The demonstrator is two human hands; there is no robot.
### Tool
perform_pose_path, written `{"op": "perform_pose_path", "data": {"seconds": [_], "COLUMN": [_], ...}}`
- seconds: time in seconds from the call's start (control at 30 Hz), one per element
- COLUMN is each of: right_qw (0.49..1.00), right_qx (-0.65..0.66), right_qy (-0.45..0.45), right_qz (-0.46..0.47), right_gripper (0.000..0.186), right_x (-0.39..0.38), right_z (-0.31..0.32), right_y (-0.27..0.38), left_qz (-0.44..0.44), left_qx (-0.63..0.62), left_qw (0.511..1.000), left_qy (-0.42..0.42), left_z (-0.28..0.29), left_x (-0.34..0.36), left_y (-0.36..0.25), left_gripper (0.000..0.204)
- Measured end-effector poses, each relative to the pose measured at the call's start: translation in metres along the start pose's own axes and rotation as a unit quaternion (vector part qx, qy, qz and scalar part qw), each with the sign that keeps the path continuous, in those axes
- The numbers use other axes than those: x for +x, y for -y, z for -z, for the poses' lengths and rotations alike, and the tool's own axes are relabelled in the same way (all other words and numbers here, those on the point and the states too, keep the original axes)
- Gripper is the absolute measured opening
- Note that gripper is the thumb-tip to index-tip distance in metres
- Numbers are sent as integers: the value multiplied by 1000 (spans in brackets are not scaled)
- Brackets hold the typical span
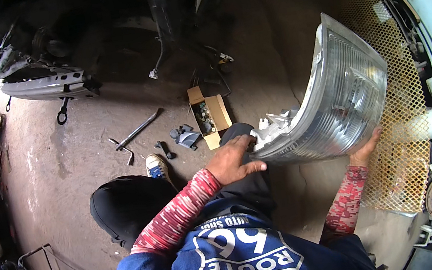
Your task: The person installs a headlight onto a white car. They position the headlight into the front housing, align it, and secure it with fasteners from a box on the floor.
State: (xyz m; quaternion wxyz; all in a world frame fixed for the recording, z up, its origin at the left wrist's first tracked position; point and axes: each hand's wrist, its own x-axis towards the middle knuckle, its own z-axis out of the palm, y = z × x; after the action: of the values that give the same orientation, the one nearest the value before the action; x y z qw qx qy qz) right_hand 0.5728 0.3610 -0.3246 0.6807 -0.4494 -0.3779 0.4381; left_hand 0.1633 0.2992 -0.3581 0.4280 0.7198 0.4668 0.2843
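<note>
A large vehicle headlight point(352, 85) with a clear ribbed lens is held up in front of me, to the right of centre. My left hand point(233, 160) grips its near left end by the pale housing, thumb stretched out and fingertips hidden behind the edge. My right hand point(366, 148) supports the lens from below at the right, with most of its fingers behind the headlight. The lens faces right and toward me, while the white back of the housing shows at the left.
An open cardboard box point(209, 116) of small parts sits on the floor ahead. Left of it lie a long metal bar point(140, 129), a bent wrench point(123, 151) and dark plastic pieces point(185, 137). A metal bumper beam point(49, 89) stands far left; yellow mesh point(398, 175) lies at the right.
</note>
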Motion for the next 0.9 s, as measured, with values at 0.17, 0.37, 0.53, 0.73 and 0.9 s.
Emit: {"op": "perform_pose_path", "data": {"seconds": [0.17,0.37,0.53,0.73,0.9], "right_qw": [999,999,1000,985,996], "right_qx": [2,-4,-8,24,-75], "right_qy": [-34,-34,-19,-167,-24], "right_qz": [1,1,7,-40,-44], "right_gripper": [88,88,76,78,80], "right_x": [-8,1,9,12,7], "right_z": [9,-6,-1,23,16], "right_y": [11,13,11,-8,-7], "left_qz": [1,14,25,52,78], "left_qx": [-16,-61,-45,-73,-74], "left_qw": [1000,998,999,996,992], "left_qy": [-12,-13,-8,23,70], "left_z": [-13,-5,-7,-18,-21], "left_x": [7,13,15,11,11], "left_y": [1,4,10,24,40], "left_gripper": [71,62,61,79,79]}}
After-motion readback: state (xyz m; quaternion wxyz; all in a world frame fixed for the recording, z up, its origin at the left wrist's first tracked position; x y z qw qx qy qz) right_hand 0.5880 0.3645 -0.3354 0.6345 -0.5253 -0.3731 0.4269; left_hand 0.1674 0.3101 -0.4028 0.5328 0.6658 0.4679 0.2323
